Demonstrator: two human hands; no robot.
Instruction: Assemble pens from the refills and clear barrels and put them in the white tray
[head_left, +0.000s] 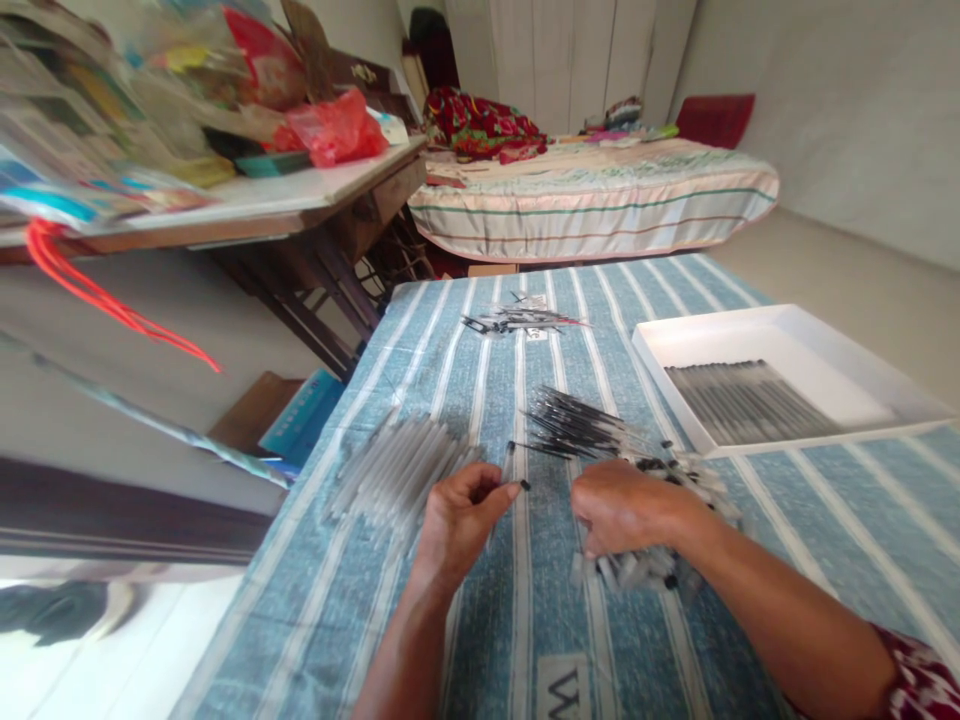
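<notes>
My left hand (pixel 461 510) pinches a slim clear pen (pixel 508 464) between thumb and fingers, tilted upward. A small black piece (pixel 525 485) shows at the thumb tip; whether it is held or lies on the cloth I cannot tell. Beside that hand lies a stack of frosted pen barrels (pixel 397 470). My right hand (pixel 626 505) is closed, knuckles up, over a pile of clear and black pen caps (pixel 679 470); its fingertips and anything in them are hidden. Just beyond it is a bundle of black pen refills (pixel 574 420).
A white box (pixel 855 400) at the right holds a row of assembled pens (pixel 750 400). Farther back lies a small heap of dark thin pieces (pixel 521 318). The striped cloth (pixel 487 640) covers the table. A cluttered desk (pixel 300 205) stands left, a bed (pixel 592 200) behind.
</notes>
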